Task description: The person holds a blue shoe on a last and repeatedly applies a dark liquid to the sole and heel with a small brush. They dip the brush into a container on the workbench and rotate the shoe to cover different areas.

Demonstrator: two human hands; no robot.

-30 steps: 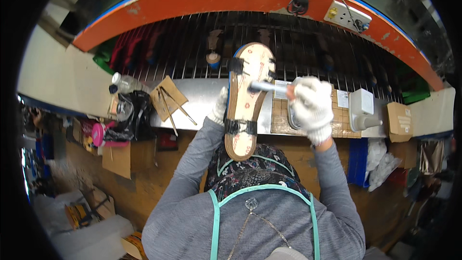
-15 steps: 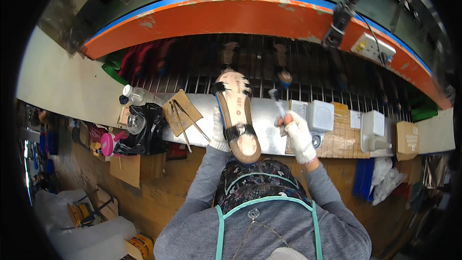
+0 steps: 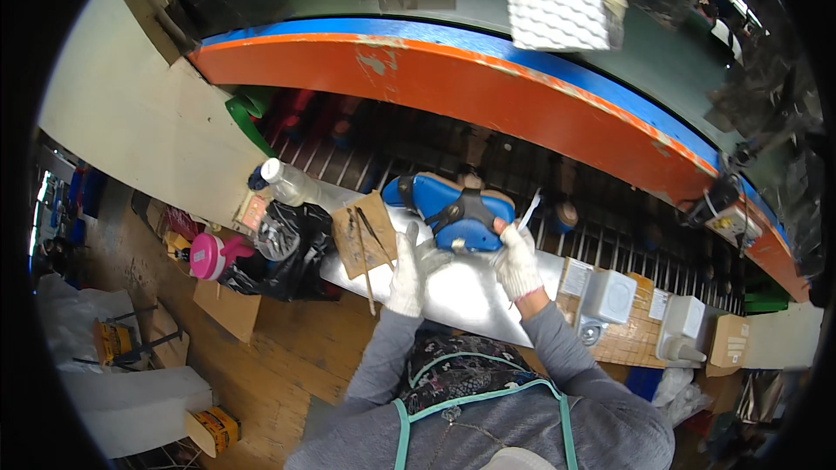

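Sandal [image 3: 466, 209] on blue form [image 3: 432, 198] touches right hand [image 3: 517, 263], gripping white handle [image 3: 529, 209]; left hand [image 3: 407, 280] released; unreadable label [image 3: 576, 278] beside white tub [image 3: 611, 298].

A head-worn fisheye looks down on both hands [image 3: 406, 277] from above.

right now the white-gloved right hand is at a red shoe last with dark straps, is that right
Not quite: the head view shows the shoe last is blue, not red; the white-gloved right hand is at it, and the straps are dark.
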